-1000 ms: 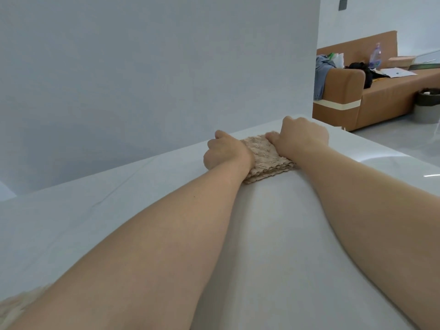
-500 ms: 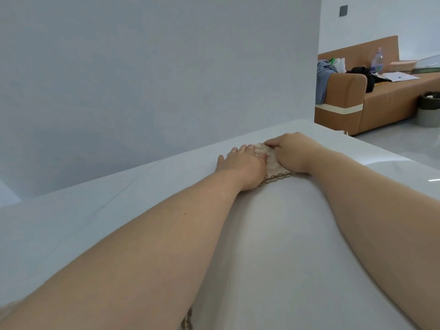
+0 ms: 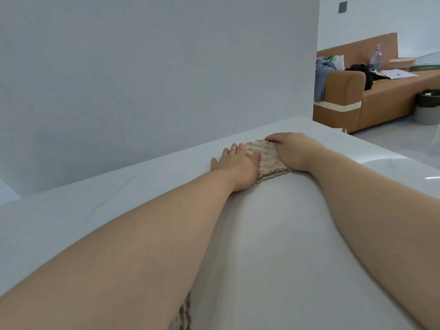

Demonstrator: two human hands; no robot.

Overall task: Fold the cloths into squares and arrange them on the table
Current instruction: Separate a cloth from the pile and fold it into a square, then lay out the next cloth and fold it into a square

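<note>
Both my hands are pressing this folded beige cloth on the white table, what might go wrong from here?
1. The beige knitted folded cloth sits close to the far edge of the white table; a push from the left hand or right hand may slide it off.
2. Its near layers look uneven, so the fold may spring open on release.
3. A second beige cloth lies by the left forearm and might get dragged.

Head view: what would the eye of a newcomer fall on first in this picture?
Two bare forearms reach across the pale table to a small folded beige cloth near its far edge. The left hand presses flat on the cloth's left side, and the right hand rests on its right side. Behind, at the upper right, stands a brown sofa with clutter on it.
</note>
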